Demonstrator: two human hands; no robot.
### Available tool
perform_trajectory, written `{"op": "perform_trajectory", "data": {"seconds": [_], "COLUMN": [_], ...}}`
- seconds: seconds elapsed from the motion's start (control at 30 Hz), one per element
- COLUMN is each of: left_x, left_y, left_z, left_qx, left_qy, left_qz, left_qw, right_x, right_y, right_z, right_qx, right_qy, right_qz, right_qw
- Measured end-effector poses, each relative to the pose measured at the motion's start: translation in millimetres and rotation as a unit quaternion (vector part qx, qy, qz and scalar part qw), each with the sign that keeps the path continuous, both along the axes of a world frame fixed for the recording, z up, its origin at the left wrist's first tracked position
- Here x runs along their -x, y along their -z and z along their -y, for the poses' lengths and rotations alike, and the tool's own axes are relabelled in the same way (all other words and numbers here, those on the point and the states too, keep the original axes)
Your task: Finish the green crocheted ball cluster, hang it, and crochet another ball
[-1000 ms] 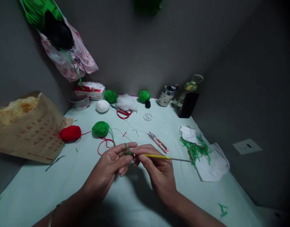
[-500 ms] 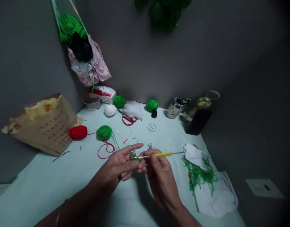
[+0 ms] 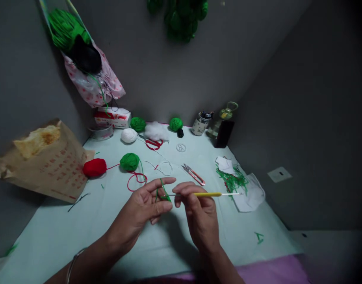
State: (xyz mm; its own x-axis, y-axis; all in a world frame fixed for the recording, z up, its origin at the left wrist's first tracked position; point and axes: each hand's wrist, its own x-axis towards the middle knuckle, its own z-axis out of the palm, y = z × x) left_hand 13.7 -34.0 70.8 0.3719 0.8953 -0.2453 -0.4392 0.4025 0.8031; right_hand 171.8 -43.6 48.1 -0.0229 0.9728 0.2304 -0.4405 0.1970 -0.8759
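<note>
My left hand [image 3: 149, 201] pinches a small piece of green yarn [image 3: 166, 197], with a strand running over its raised index finger. In my right hand [image 3: 200, 215] is a crochet hook [image 3: 208, 194] with a yellow handle, held level between thumb and fingers. The hook's metal tip reaches left to the green loops at my left fingertips; the exact stitch is too small to make out. Behind my left hand sits a green yarn ball [image 3: 129, 162], its strand leading down toward that hand. Thread snips [image 3: 194, 174] with orange handles lie just beyond my right hand.
Leftward stand a paper bag [image 3: 51, 169] with flatbread and a red yarn ball [image 3: 95, 168]. Along the back are a white yarn ball [image 3: 129, 135], red-handled scissors [image 3: 154, 144], stuffing [image 3: 156, 131] and a pen cup [image 3: 200, 124]. Green yarn scraps [image 3: 234, 179] lie on the right.
The view has shifted, showing more of the table's right side and uncovering the snips. The hook's tip has drawn slightly right from the left fingers; both hands keep their grips.
</note>
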Motion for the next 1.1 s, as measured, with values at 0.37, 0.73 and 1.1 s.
{"op": "perform_trajectory", "data": {"seconds": [0.37, 0.73, 1.1], "left_x": [23, 18, 10], "left_y": [8.0, 14.7, 12.8], "left_z": [-16, -28, -30], "left_qx": [-0.038, -0.040, -0.033], "left_qy": [-0.022, -0.045, -0.057], "left_qz": [-0.056, -0.021, 0.014], "left_qw": [0.997, 0.998, 0.998], "right_x": [26, 20, 25], "right_y": [3.9, 15.7, 12.1], "right_z": [-23, -35, -30], "right_qx": [0.007, 0.085, 0.051], "right_qy": [-0.021, 0.002, 0.030], "right_qz": [0.058, 0.005, -0.006], "right_qw": [0.998, 0.996, 0.998]}}
